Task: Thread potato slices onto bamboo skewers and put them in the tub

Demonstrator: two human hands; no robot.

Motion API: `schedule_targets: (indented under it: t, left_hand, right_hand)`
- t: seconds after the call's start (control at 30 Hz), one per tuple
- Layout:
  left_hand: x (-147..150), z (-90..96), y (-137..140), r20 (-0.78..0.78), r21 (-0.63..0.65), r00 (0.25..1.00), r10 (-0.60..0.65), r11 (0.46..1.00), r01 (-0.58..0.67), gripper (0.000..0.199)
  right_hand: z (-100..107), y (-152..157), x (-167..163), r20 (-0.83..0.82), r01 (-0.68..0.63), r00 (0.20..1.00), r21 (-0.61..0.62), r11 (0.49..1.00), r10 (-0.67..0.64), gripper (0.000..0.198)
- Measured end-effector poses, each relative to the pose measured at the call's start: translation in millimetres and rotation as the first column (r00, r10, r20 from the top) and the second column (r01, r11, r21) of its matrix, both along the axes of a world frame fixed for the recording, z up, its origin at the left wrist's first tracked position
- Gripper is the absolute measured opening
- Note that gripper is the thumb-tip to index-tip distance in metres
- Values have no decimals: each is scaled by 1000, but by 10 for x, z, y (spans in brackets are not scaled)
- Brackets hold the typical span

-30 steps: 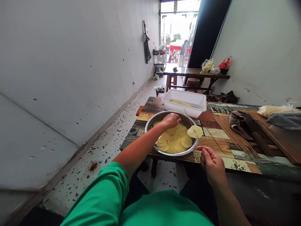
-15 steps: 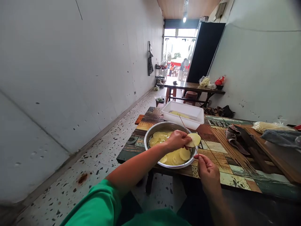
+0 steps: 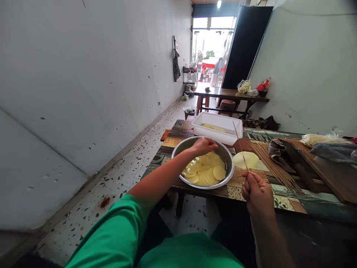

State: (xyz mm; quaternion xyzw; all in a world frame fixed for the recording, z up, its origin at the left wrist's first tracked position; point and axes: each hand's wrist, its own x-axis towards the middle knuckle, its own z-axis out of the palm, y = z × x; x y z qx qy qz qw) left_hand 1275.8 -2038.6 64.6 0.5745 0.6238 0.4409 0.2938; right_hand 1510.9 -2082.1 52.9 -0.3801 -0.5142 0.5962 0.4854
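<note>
Green cloth covers the person's torso (image 3: 192, 253) and forms the left sleeve (image 3: 114, 223), closest to view. The right hand (image 3: 259, 193) is raised at the near edge of the patterned worktop (image 3: 237, 192), thumb and fingers pinching the lower end of a thin wooden skewer (image 3: 235, 132). The skewer slants up and slightly left, with a pale yellow threaded slice (image 3: 252, 160) around its middle; whether several are stacked there cannot be told.

Just left of this stands a round metal bowl (image 3: 230, 178), where many pale slices (image 3: 203, 173) lie overlapping in clear liquid. Over the bowl's farther half is the left hand (image 3: 205, 146), its fingers bent and drawn together; whether they hold anything cannot be told.

To the right, a bundle of loose sticks (image 3: 279, 173) lies on the worktop, beside a crumpled cloth (image 3: 277, 150) and a wooden board (image 3: 327, 178). Immediately beyond the bowl sits a white rectangular tub (image 3: 220, 136) with something yellowish inside.

Farther back, a second worktop (image 3: 220, 92) bears plastic bags at its right end, and a checked apron (image 3: 176, 67) hangs on the left wall. Farthest off is a bright glass doorway (image 3: 208, 41).
</note>
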Motion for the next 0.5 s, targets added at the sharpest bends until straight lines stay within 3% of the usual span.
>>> schedule_targets:
  t: [0.07,0.13,0.2,0.27,0.37,0.5]
  left_hand:
    - [-64,-70,144,-337,-47,940,50,996,-70,16]
    - [-60,-128,249,-562,-160,826,-38,985,-63,34]
    - [-19,-171,318,-677,-259,724,-132,964,-66,50]
    - [14,-202,358,-728,-307,671,-142,942,-134,53]
    - [-13,-230,373,-708,-323,703,-60,913,-247,57]
    - [-184,-224,302,-622,-280,781,-46,945,-167,43]
  right_hand:
    - [-4,-7,45,-5,-3,1000,-16,1000,3,39]
    - [-20,-15,75,-19,-5,1000,-38,999,4,42]
    - [-39,-17,89,-34,-8,999,-64,998,6,44]
    - [-50,-15,93,-41,-25,999,-85,996,22,45]
    - [-56,-17,95,-28,-59,998,-100,993,57,46]
    - [-86,-56,107,43,-142,988,-122,982,148,49]
